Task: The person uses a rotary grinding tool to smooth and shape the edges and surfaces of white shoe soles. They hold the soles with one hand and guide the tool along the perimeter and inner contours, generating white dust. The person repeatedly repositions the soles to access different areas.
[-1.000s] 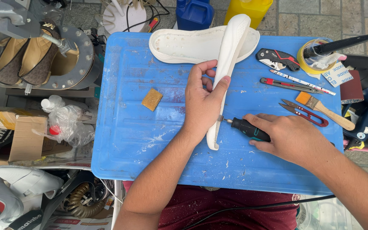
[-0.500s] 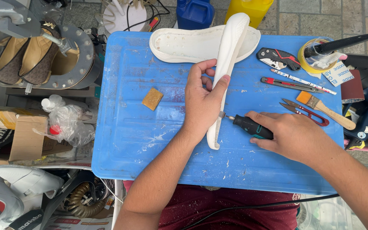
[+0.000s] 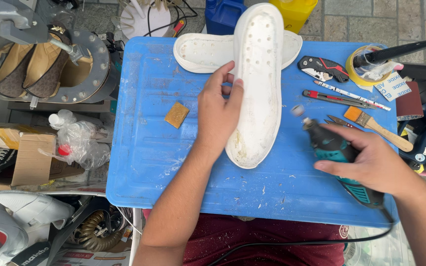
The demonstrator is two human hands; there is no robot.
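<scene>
The left hand [image 3: 218, 111] grips a white shoe sole [image 3: 257, 83] by its left edge, fingers [image 3: 235, 91] curled over the rim and thumb behind, holding it with its inner face up, dotted with small holes. The sole runs lengthwise from the middle of the blue table [image 3: 144, 162] out past the far edge, its rounded near end close to the table's centre. Beneath it, lying crosswise along the far edge, is a second white sole [image 3: 200, 51].

The right hand [image 3: 371, 160] is clenched around a teal and black rotary tool [image 3: 334, 148], with its blurred tip pointing toward the held sole and just clear of the sole's right edge. A black cord [image 3: 292, 244] trails from the tool off the near edge of the table.

A small tan sanding block [image 3: 177, 115] lies left of the left hand. Toward the right edge lie a folding knife [image 3: 324, 68], a pen [image 3: 351, 95], a red-handled cutter [image 3: 334, 98], a small paintbrush [image 3: 378, 128] and a roll of yellow tape [image 3: 366, 71]. White shavings speckle the near half of the table.

Off the left edge stands a round metal press [image 3: 94, 64] holding brown shoe uppers [image 3: 23, 69], with a cardboard box [image 3: 25, 157] and white sneakers [image 3: 20, 216] nearer the person.
</scene>
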